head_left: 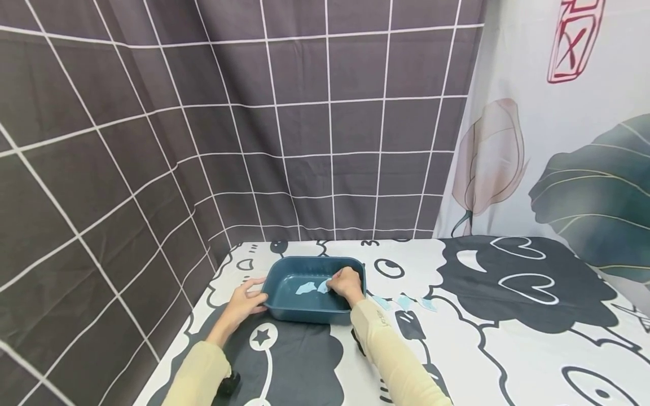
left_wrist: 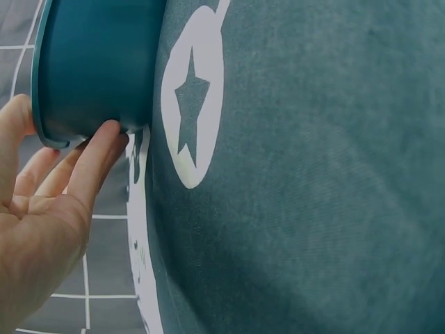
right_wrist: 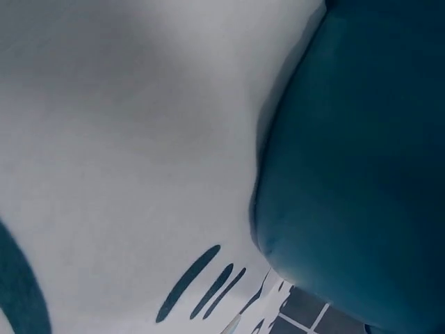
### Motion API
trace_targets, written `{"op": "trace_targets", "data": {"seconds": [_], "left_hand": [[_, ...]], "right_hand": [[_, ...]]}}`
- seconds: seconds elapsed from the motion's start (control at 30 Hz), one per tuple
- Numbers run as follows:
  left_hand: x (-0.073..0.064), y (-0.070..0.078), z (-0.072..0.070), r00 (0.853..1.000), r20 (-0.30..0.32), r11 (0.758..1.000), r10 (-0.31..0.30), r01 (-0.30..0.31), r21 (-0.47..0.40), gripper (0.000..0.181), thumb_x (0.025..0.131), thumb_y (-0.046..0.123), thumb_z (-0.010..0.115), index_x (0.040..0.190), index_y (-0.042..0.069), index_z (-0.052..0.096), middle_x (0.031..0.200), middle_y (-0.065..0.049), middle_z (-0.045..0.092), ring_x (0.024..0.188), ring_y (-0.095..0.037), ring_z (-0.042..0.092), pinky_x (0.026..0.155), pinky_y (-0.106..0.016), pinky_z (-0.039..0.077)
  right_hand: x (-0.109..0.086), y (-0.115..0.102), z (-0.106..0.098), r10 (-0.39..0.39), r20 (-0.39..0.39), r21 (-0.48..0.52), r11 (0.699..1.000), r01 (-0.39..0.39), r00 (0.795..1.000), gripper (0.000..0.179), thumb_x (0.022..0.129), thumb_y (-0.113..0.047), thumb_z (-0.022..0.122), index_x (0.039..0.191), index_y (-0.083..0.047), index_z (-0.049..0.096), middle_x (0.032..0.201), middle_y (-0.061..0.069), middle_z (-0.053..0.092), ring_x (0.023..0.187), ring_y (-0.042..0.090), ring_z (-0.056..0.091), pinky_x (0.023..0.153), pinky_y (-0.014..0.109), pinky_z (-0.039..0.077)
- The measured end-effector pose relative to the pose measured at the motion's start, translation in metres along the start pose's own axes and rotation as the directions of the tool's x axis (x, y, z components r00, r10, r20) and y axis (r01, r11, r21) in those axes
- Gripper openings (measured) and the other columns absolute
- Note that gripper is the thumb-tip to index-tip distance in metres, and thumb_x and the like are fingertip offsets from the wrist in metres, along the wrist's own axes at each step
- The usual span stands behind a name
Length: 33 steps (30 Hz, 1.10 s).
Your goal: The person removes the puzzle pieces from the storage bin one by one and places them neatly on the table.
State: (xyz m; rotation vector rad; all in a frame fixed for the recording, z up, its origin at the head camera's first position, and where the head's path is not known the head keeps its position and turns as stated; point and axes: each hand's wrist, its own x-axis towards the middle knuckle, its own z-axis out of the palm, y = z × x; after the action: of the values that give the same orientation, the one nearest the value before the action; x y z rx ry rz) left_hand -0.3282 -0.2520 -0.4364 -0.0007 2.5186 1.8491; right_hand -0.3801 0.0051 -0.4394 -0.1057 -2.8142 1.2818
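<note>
A dark teal rectangular tub (head_left: 315, 317) stands on the patterned cloth. My left hand (head_left: 242, 301) holds its left end, with the thumb at the rim and fingers against the outer wall; the left wrist view shows this hand (left_wrist: 52, 209) on the tub (left_wrist: 97, 62) up close. Inside the tub, my right hand (head_left: 347, 283) pinches a small flat light-blue piece (head_left: 323, 286). Beside it another light-blue piece (head_left: 306, 288) lies on the tub's floor. The right wrist view shows only the tub's outer wall (right_wrist: 348, 174) and cloth, with the hand out of sight.
Three light-blue pieces, including a middle one (head_left: 404, 301), lie on the cloth right of the tub. Black-and-white cartoon cloth (head_left: 472, 361) covers the table. A dark grid curtain (head_left: 304, 129) hangs behind and to the left, and a floral white curtain (head_left: 513, 73) at the right.
</note>
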Motion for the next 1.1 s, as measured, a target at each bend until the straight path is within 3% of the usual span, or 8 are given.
{"op": "trace_targets", "data": {"seconds": [0.33,0.57,0.67,0.9,1.1], "left_hand": [[0.002,0.004,0.009,1.0,0.021,1.0,0.001,-0.001,-0.019,0.055,0.086,-0.002,0.057,0.139,-0.009,0.043,0.126,-0.039,0.056,0.109,-0.046,0.065,0.083,-0.04,0.064],[-0.001,-0.001,0.004,1.0,-0.015,1.0,-0.016,0.016,-0.001,0.054,0.086,-0.003,0.056,0.139,-0.007,0.045,0.126,-0.038,0.057,0.111,-0.046,0.064,0.084,-0.041,0.064],[-0.003,-0.001,0.004,0.999,-0.028,1.0,-0.025,0.025,0.0,0.054,0.086,-0.003,0.056,0.139,-0.007,0.046,0.127,-0.039,0.056,0.111,-0.045,0.064,0.084,-0.041,0.064],[-0.006,0.002,0.005,1.0,0.002,1.0,-0.022,0.022,0.01,0.055,0.088,-0.001,0.054,0.141,-0.007,0.042,0.13,-0.039,0.053,0.115,-0.046,0.062,0.087,-0.041,0.063],[-0.006,0.003,0.004,1.0,0.002,0.999,-0.031,0.031,0.038,0.054,0.09,0.0,0.053,0.142,-0.007,0.04,0.132,-0.039,0.051,0.116,-0.047,0.061,0.086,-0.041,0.063]], "right_hand": [[0.002,0.003,-0.008,-0.149,0.064,0.154,0.978,0.138,0.987,0.015,0.077,-0.009,0.074,0.088,0.001,0.071,0.083,0.012,0.072,0.071,0.014,0.064,0.066,0.025,0.057],[-0.007,-0.003,-0.006,-0.22,0.113,0.316,0.932,0.175,0.969,0.017,0.082,-0.009,0.073,0.096,0.001,0.071,0.089,0.013,0.074,0.073,0.01,0.065,0.068,0.022,0.059],[-0.014,-0.006,-0.016,-0.252,0.146,0.362,0.914,0.185,0.957,0.02,0.083,-0.01,0.072,0.099,0.002,0.07,0.092,0.014,0.073,0.075,0.008,0.065,0.07,0.022,0.059],[-0.02,-0.004,-0.043,-0.217,0.14,0.441,0.887,0.135,0.966,0.022,0.081,-0.009,0.072,0.1,0.002,0.07,0.091,0.012,0.073,0.074,0.005,0.061,0.074,0.019,0.056],[-0.02,0.003,-0.062,-0.222,0.129,0.422,0.894,0.149,0.966,0.027,0.082,-0.01,0.071,0.104,0.004,0.069,0.093,0.012,0.072,0.074,0.005,0.06,0.07,0.015,0.053]]}}
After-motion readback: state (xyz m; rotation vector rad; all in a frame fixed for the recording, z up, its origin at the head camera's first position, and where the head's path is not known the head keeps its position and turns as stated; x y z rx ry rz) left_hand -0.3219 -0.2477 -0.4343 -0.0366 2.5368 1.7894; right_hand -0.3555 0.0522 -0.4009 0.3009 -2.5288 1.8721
